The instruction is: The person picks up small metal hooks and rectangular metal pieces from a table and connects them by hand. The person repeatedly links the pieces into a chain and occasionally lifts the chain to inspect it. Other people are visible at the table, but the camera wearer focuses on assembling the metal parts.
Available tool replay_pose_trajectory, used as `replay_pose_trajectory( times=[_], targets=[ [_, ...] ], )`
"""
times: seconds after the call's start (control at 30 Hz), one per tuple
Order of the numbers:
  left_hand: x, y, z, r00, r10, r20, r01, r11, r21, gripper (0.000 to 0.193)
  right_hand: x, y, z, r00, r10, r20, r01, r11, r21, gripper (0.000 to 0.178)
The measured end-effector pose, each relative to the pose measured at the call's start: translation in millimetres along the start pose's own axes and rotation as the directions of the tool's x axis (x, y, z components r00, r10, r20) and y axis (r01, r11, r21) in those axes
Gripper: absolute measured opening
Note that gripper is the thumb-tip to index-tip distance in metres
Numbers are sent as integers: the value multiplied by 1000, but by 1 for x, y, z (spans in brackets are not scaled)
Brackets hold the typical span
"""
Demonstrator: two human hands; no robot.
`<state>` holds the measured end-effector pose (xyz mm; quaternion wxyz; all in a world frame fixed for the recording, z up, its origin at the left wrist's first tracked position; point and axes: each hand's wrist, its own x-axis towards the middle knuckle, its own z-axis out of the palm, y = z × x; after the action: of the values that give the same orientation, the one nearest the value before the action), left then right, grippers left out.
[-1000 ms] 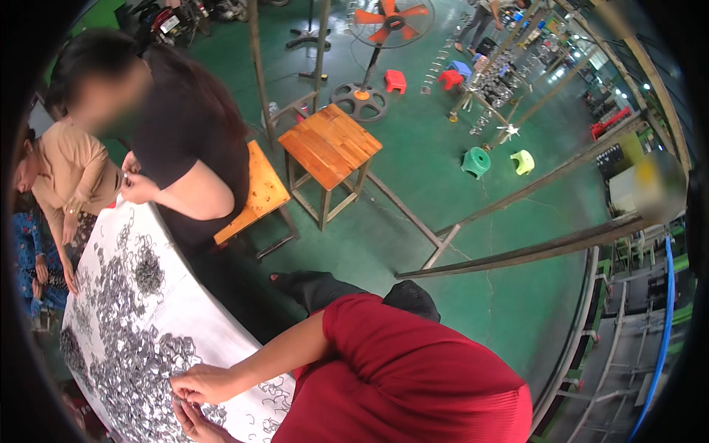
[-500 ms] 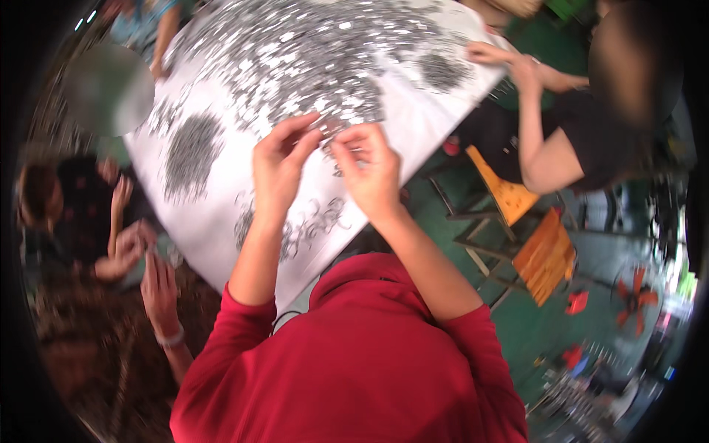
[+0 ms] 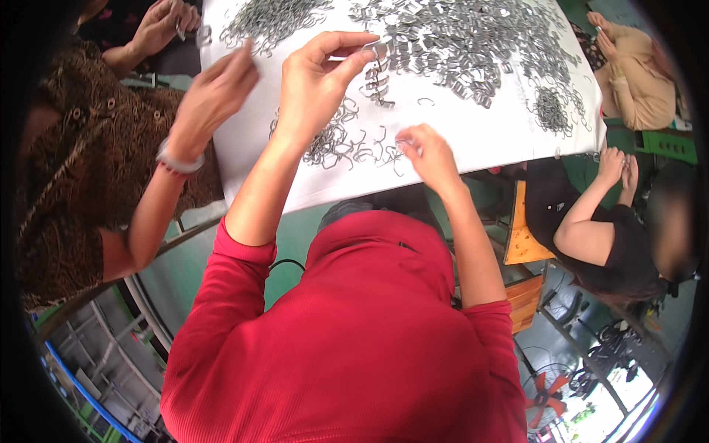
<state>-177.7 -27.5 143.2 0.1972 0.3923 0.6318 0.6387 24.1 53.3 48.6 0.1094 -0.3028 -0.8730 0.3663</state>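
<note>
My left hand (image 3: 314, 85) is raised over the white-covered table (image 3: 258, 166). Its thumb and index finger pinch a small grey metal piece (image 3: 378, 52), whose exact shape I cannot make out. A short column of similar metal pieces (image 3: 377, 83) shows just below those fingertips; whether it hangs from them or lies on the table is unclear. My right hand (image 3: 432, 156) is low at the near edge, slightly blurred, fingertips drawn together by loose hook-shaped wire pieces (image 3: 362, 153). Anything between them is too small to tell. Left of these is a tangled heap of bent wires (image 3: 325, 144).
A large heap of shiny flat metal pieces (image 3: 465, 55) covers the table's far middle. More bent wires pile up at the far left (image 3: 277, 22) and right (image 3: 552, 109). A co-worker's hand (image 3: 218, 92) reaches in at left. Other people sit around; a wooden chair (image 3: 526, 232) stands right.
My hands were close together and are now apart: the left higher by the flat pieces, the right lower by the loose wires. The view has turned, and the co-worker's hand at left has come closer.
</note>
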Motion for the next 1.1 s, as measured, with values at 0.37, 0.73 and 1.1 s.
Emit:
replay_pose_trajectory(
  times=[0.37, 0.73, 1.1],
  targets=[
    [-10, -8, -21, 994, -82, -69, 73, 989, -128, 21, 15, 57, -1, 1000, 26, -17, -30, 929, -369, 9],
    [-12, 6, -1, 997, -69, -34, 68, 997, -24, 21, 40, 41, 43, 897, -332, 293, 438, 764, -475, 3],
    [-10, -1, 28, 988, -143, 62, 143, 990, 7, 23, 44, 4, -35, 978, 147, -147, -22, 778, 628, 12]
  ],
)
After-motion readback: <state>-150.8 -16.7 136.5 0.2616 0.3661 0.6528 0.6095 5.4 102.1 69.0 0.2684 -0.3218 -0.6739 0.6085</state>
